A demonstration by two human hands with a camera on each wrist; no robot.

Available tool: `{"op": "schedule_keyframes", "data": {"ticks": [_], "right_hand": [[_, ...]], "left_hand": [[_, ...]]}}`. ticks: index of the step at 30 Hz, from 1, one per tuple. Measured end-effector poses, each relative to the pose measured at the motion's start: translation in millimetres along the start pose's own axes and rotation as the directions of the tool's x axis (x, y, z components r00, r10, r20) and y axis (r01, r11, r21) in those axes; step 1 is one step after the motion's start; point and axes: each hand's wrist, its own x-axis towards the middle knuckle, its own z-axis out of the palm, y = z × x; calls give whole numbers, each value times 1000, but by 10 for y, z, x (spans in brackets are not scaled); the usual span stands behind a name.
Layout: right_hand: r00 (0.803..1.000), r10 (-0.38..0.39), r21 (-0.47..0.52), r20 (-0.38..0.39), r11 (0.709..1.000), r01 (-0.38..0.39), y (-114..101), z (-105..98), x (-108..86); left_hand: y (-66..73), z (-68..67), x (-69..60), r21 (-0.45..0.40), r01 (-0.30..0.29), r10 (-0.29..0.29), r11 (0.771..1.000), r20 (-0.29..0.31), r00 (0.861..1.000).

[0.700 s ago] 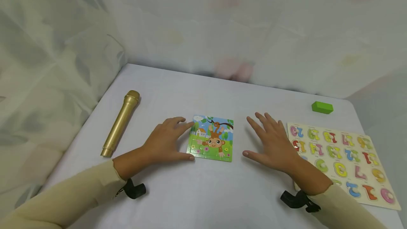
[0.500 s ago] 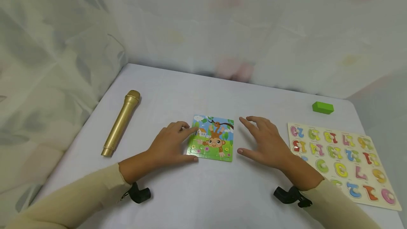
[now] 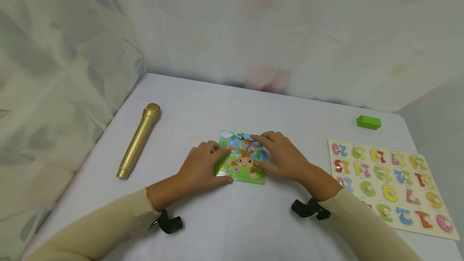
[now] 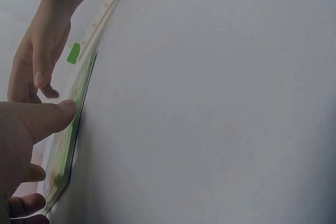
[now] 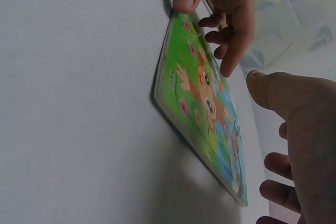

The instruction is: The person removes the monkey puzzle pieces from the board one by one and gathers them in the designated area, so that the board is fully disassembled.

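A square jigsaw puzzle [image 3: 241, 162] with a monkey hanging from a branch lies flat on the white table. My left hand [image 3: 201, 167] is over its left edge, thumb by the near edge and fingers loosely bent above the picture. In the right wrist view the left thumb [image 5: 185, 2] appears at the puzzle's corner; whether it touches is hard to tell. Over the right edge hovers my right hand [image 3: 286, 157], thumb and fingers spread apart. A gap shows between the right thumb [image 5: 268, 90] and the board [image 5: 202, 103]. Neither hand grips anything.
A gold microphone [image 3: 139, 140] lies to the left. At the right is a cream number board [image 3: 393, 184] with colourful numerals, and behind it a green block [image 3: 368, 122]. Fabric curtains [image 3: 203, 31] border the table's back and sides.
Both hands have moved inward over the puzzle, the right one farther, leftward from beside the number board. The puzzle stays in place.
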Motion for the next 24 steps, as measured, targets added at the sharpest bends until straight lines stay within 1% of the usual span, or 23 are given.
{"op": "schedule_keyframes", "data": {"ticks": [3, 7, 9, 16, 20, 24], "right_hand": [[1000, -17, 32, 10, 999, 17, -3, 41, 104], [999, -39, 80, 27, 996, 37, -42, 75, 257], [998, -42, 88, 38, 995, 38, -75, 85, 343], [994, -4, 98, 107, 995, -7, -153, 135, 610], [987, 28, 117, 159, 992, -47, -179, 173, 741], [977, 70, 119, 202, 988, -96, -180, 191, 832]], "left_hand": [[34, -1, 6, -3, 6, -7, 1000, -14, 1000], [66, 2, 8, -4, 22, -22, 1000, -16, 1000], [72, 8, 8, 8, 27, -26, 1000, -15, 1000], [129, -27, 4, 41, 51, -51, 998, 6, 999], [167, -50, 7, 37, 77, -78, 996, 25, 997], [185, -31, 27, 50, 92, -94, 995, 44, 995]]}}
